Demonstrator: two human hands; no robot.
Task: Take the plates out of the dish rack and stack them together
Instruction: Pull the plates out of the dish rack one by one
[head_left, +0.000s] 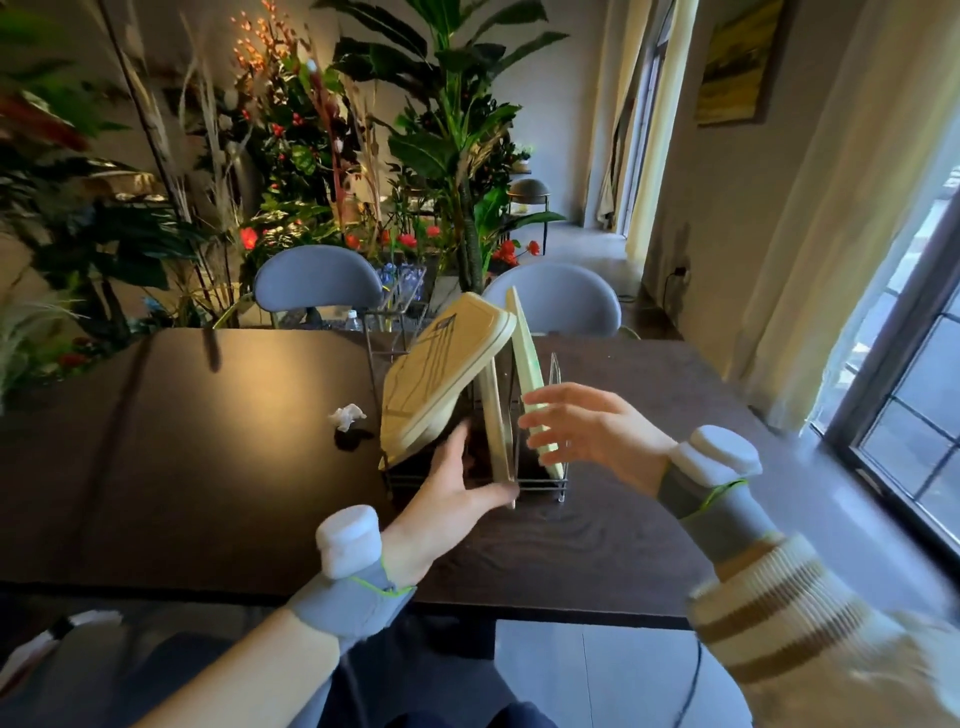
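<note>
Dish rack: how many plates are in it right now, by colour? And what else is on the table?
Cream plates: 2, one tilted, one upright
Pale green plates: 1
Plates in the rack: 3
Crumpled white tissue: 1
Small dark item beside it: 1
Total on the table, rack included: 6

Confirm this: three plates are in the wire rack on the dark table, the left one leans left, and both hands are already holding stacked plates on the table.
Not quite. The head view shows no stack yet: the left hand and right hand are open at the dish rack. The cream plate does lean left; the other two plates stand upright.
</note>
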